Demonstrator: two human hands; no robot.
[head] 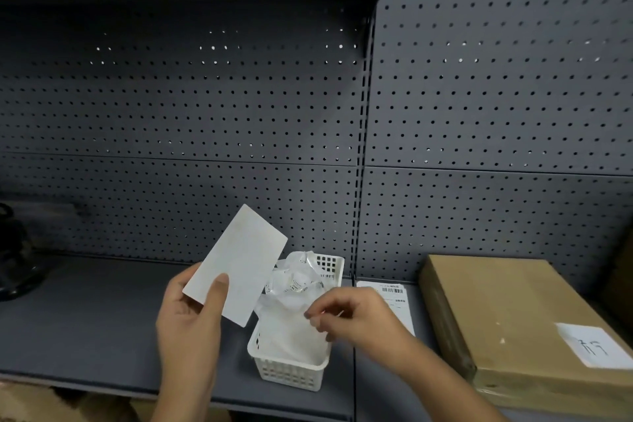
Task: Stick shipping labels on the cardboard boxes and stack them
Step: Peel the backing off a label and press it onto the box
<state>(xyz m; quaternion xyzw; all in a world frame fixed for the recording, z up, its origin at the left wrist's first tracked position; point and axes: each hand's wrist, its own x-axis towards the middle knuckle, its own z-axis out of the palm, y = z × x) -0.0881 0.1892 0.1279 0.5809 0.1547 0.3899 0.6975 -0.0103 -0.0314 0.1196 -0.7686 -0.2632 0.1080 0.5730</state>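
Plainly the worry is the label in the left hand. It is gripped by one lower corner, thumb across its blank pale face and fingers behind, and held up tilted over the shelf, touching no box. If the side turned away is bare adhesive (I cannot see it from where I stand), the thin rectangle could curl onto the fingers or fold on itself, and paper like that creases for good. The cardboard box lies flat on the shelf well off to the right. The carry across looks like the moment the label could snag the basket or land crooked, and peeling it back off matte brown board would likely tear the board's skin. The right hand hovers over the basket with thumb and forefinger pinched on what looks like the edge of a backing sheet. The sheet is glossy and half see-through, but it is blurred, so that is my judgement. Slick film tends to cling, and it might come away with the fingers instead of dropping. The basket is light white lattice plastic heaped with crumpled liners, springy stuff that could spill out, or a nudge could slide the whole basket. Just beside it to the right lies a flat stack of printed labels, barcode up, which the right forearm could easily sweep askew. A white slip with handwriting sits on the box's near corner.
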